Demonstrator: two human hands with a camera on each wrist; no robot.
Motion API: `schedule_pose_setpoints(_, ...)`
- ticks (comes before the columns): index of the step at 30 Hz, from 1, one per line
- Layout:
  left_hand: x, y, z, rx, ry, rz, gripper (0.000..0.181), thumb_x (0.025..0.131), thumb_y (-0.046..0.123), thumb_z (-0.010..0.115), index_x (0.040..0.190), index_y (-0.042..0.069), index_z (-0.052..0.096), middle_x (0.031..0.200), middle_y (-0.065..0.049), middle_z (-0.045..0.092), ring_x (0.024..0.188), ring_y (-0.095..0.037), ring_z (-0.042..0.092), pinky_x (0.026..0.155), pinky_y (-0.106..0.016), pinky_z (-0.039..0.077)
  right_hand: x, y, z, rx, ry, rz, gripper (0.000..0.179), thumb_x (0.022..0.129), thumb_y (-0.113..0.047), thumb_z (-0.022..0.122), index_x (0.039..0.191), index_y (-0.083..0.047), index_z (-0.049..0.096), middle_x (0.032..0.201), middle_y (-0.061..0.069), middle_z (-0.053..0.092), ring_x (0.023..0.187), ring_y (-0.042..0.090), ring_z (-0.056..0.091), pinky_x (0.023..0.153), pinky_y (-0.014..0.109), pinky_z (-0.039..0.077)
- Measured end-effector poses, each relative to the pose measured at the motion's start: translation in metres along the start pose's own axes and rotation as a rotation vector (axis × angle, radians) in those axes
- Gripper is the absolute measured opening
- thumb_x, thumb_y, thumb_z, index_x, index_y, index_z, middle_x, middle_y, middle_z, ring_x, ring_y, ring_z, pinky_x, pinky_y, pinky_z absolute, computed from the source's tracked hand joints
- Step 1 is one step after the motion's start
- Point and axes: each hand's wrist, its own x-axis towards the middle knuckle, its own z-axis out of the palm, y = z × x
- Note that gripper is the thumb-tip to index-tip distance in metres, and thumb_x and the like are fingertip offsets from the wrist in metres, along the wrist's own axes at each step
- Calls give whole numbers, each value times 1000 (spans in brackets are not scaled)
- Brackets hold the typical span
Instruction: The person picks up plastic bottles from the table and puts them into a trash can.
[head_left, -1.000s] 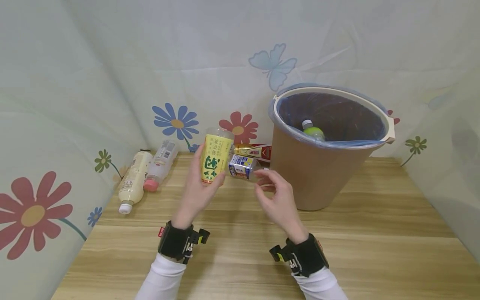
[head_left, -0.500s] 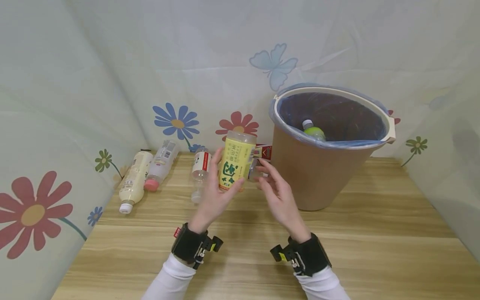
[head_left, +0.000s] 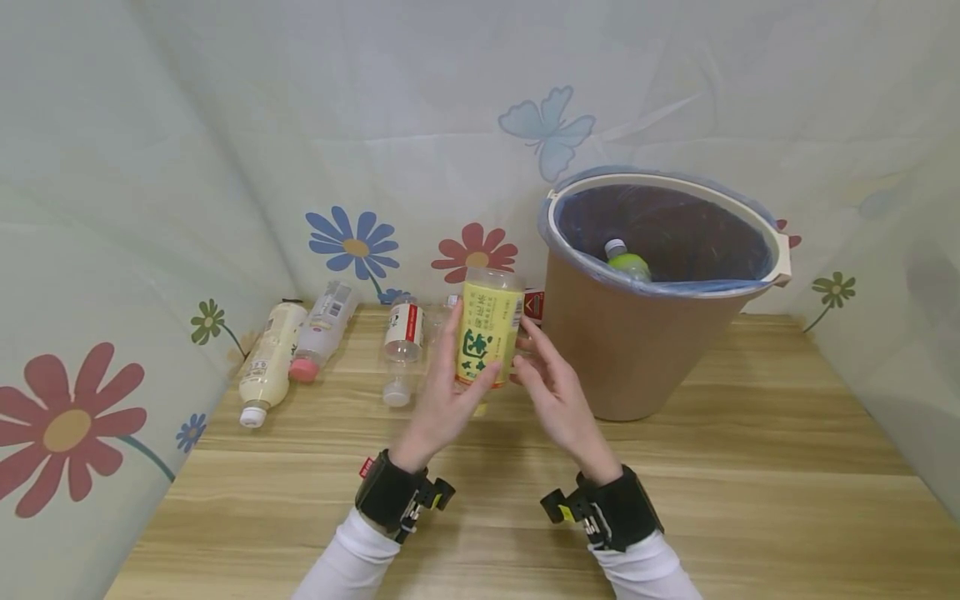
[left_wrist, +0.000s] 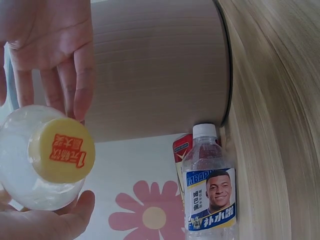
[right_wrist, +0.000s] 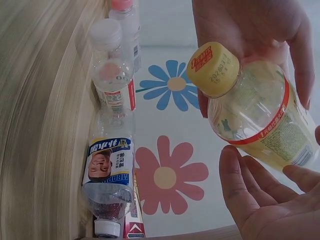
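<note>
My left hand grips a clear plastic bottle with a yellow label. Its yellow cap points back toward me, and the bottle's base faces the wall. On its right side is my right hand, fingers loosely bent and not wrapped around it. In the right wrist view the right fingertips are at the bottle's side, seemingly touching it. Behind the bottle lies another clear bottle with a blue and white label, mostly hidden in the head view.
A brown bin with a blue liner stands on the right, a green-labelled bottle inside. On the wooden table lie a cream bottle, a pink-capped bottle, a red-and-white-labelled bottle and a red carton.
My left hand has carried the yellow-labelled bottle rightward to my right hand, uncovering the red-and-white-labelled bottle. The right hand has barely moved.
</note>
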Motion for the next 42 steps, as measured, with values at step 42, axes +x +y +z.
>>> schedule_pose_setpoints(42,0,1,-12,19,181,18,19,98,2,44,107,-8,57,103,-21,62,82,-35,63,75,-43,52,0,-33,8,-223,63,74,85,81,-9,72,148,-4,21,115,19,55,86,28,57,65,36,54)
